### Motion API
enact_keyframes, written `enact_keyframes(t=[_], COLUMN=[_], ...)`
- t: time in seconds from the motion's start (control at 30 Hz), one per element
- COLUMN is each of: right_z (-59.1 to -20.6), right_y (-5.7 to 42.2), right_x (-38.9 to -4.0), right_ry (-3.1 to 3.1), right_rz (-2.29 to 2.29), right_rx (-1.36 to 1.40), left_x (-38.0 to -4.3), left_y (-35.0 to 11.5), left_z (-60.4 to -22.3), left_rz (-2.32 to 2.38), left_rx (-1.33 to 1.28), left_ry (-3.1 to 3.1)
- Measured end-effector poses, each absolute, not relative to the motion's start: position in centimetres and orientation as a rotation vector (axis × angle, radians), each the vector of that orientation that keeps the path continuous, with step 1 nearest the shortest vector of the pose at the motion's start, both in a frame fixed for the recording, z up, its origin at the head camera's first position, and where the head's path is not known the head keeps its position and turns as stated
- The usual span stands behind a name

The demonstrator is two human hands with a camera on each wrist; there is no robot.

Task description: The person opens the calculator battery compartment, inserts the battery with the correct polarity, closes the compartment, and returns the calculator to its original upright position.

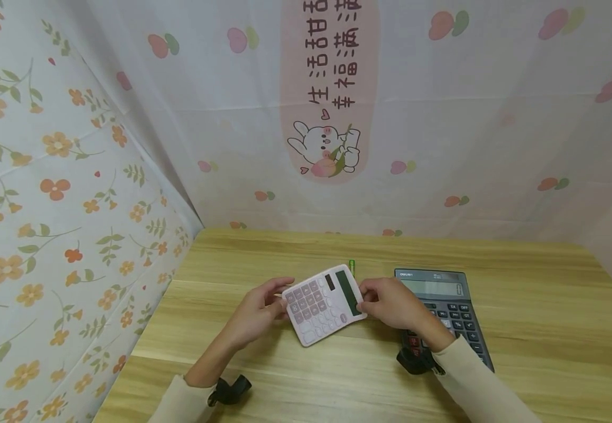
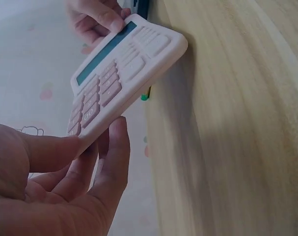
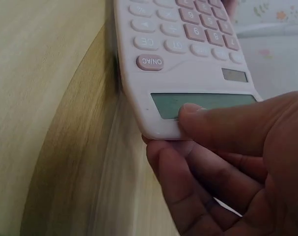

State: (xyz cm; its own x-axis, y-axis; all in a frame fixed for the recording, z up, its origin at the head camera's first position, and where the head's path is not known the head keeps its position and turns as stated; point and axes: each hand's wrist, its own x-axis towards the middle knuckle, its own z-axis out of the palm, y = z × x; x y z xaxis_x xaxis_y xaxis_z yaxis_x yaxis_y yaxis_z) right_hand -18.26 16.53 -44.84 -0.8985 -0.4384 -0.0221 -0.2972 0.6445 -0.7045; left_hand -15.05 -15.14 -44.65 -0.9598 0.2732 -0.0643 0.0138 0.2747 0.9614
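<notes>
Both hands hold a pink calculator (image 1: pixel 323 306) between them, turned sideways and tilted over the wooden table. My left hand (image 1: pixel 255 314) pinches its keypad end, thumb on top and fingers beneath, as the left wrist view shows. At the display end my right hand (image 1: pixel 393 302) grips the edge, its thumb (image 3: pixel 212 123) lying over the blank green screen (image 3: pixel 168 104) and its fingers curled under. A larger dark grey calculator (image 1: pixel 472 320) lies on the table, partly hidden under my right forearm.
A small green battery-like cylinder (image 1: pixel 352 268) lies behind the pink calculator. Printed cloth (image 1: pixel 422 135) hangs along the back of the wooden table (image 1: pixel 549 305), and flowered cloth (image 1: pixel 57 235) hangs at the left. Each wrist wears a black strap (image 1: pixel 229 390).
</notes>
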Motion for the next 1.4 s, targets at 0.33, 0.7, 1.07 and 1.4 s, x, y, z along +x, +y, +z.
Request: enact_keyframes(t=[0.33,0.7,1.07,1.4], right_z=[-44.7,-44.7,-44.3,-44.5], right_y=[16.9,16.9,16.6,16.7], right_x=[-17.9,-18.0,-17.8,-17.7], right_ry=[2.720,2.750,2.802,2.870], right_rz=[-1.141,-1.202,-1.182,-1.178], right_rx=[-0.653,-0.698,-0.761,-0.784], left_x=[-14.8,-14.1,-14.0,-14.3], left_y=[-15.8,-16.0,-15.8,-15.5], left_z=[-45.1,-46.0,-46.4,-45.5], left_rz=[1.868,1.773,1.682,1.799], left_rx=[0.239,0.007,-0.022,-0.058], left_ry=[2.190,1.872,1.801,1.830])
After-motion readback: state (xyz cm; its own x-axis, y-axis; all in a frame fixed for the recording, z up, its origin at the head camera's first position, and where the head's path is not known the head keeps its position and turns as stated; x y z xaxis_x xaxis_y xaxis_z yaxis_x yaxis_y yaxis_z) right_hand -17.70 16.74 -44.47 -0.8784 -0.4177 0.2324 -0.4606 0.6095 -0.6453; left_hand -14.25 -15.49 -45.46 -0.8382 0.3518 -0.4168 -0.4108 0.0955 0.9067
